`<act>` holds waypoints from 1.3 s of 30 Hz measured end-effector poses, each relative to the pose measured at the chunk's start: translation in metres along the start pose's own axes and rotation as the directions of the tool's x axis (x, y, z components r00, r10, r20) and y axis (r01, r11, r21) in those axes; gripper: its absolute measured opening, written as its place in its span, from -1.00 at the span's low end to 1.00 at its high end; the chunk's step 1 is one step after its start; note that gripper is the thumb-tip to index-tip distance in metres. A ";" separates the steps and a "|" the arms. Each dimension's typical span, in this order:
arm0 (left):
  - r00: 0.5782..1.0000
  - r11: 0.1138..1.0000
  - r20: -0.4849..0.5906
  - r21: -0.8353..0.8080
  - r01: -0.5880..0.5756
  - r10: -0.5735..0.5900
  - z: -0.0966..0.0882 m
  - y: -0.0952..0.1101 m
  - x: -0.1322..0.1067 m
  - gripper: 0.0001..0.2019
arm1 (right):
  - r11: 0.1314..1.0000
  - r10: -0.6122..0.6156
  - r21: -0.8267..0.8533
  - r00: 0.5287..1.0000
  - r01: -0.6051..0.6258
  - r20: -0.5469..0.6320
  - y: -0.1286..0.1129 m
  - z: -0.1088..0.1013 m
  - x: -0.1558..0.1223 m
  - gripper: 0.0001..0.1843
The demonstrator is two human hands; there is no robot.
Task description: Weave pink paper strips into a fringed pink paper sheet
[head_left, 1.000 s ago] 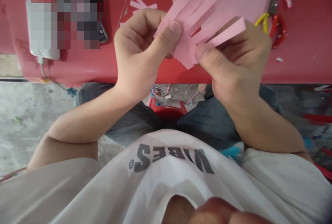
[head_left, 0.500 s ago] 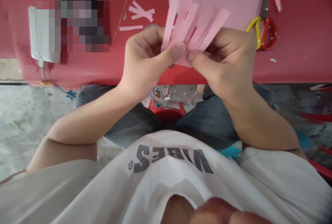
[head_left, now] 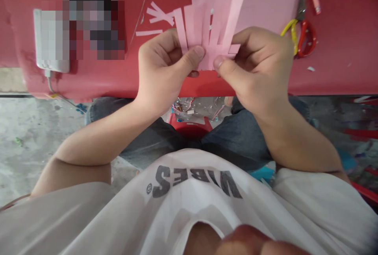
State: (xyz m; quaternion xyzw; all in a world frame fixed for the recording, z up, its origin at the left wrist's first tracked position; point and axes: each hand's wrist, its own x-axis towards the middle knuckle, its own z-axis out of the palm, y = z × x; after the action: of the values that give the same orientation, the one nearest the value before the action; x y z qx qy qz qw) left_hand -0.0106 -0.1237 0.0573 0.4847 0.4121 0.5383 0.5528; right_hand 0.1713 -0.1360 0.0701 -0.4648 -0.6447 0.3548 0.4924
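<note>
A bundle of pink paper strips [head_left: 206,26] stands upright, fanned out, above the near edge of the red table [head_left: 339,69]. My left hand [head_left: 165,69] pinches the strips' lower left part between thumb and fingers. My right hand [head_left: 256,66] pinches the lower right part, thumb tip close to the left thumb. Both hands are closed on the bundle. Behind the strips a pink paper sheet [head_left: 265,2] lies flat on the table.
Scissors [head_left: 301,30] with yellow and red handles lie right of the sheet. Loose pink strips [head_left: 158,16] lie at the back left. A white device [head_left: 49,42] with a cable sits at the table's left. Below are my knees, a red stool [head_left: 190,127] and concrete floor.
The strips swung from leaning right to standing nearly upright, and both hands came lower and closer together, thumbs almost touching.
</note>
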 end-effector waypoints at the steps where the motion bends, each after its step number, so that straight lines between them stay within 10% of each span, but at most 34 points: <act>1: 1.000 1.000 0.000 -0.007 0.007 -0.007 0.001 0.001 -0.001 -0.94 | 1.000 0.004 -0.012 1.000 -0.004 -0.002 0.000 0.000 0.000 -0.74; 39: 0.971 0.957 0.140 -0.190 0.220 -0.196 0.001 -0.005 -0.006 -0.84 | 0.993 -0.010 -0.119 0.992 -0.005 -0.128 0.008 -0.002 0.005 -0.71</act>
State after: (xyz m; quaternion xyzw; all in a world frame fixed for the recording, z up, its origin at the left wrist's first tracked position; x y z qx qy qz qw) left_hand -0.0089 -0.1296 0.0523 0.4106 0.3695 0.4864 0.6770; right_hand 0.1752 -0.1291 0.0649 -0.5145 -0.6322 0.2843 0.5048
